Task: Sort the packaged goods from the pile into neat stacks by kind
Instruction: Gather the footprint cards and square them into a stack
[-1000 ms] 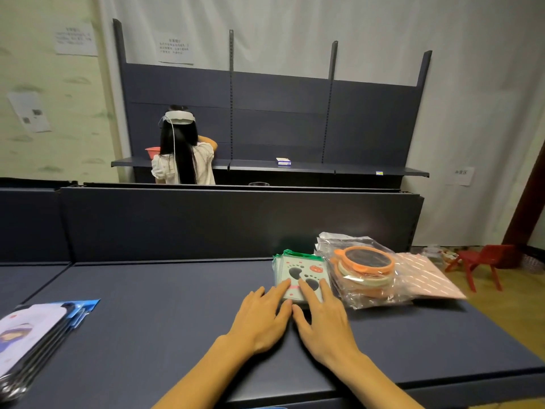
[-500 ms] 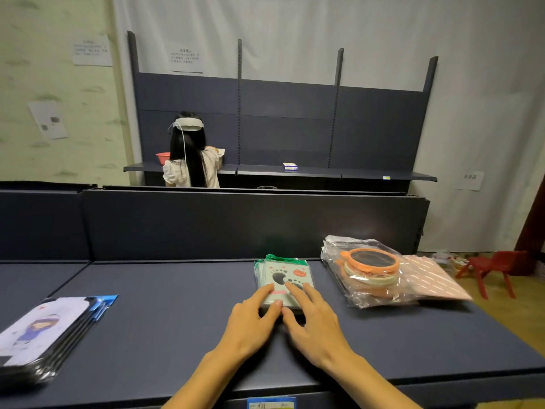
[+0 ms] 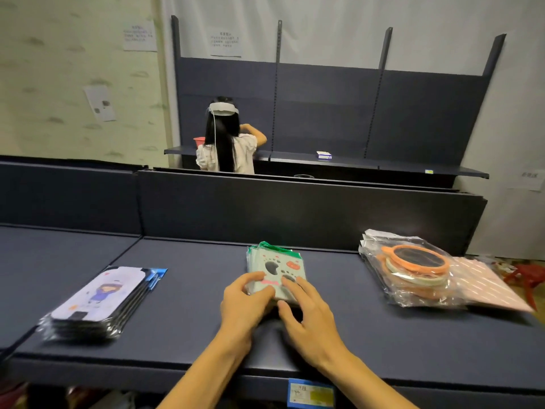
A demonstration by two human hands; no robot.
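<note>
left hand (image 3: 246,302) fingers curled, forearm extended | right hand (image 3: 309,317) fingers spread, forearm extended

A single view is given, taken from a camera worn on the head and aimed forward and slightly down. The dark shelf top (image 3: 191,305) is seen from close above its near edge, with both forearms entering from the bottom of the frame. Wide-angle bending is noticed at the edges. Beyond the low divider panel (image 3: 295,208), the far shelving unit (image 3: 413,113) and back wall are taken in at a distance.
</note>
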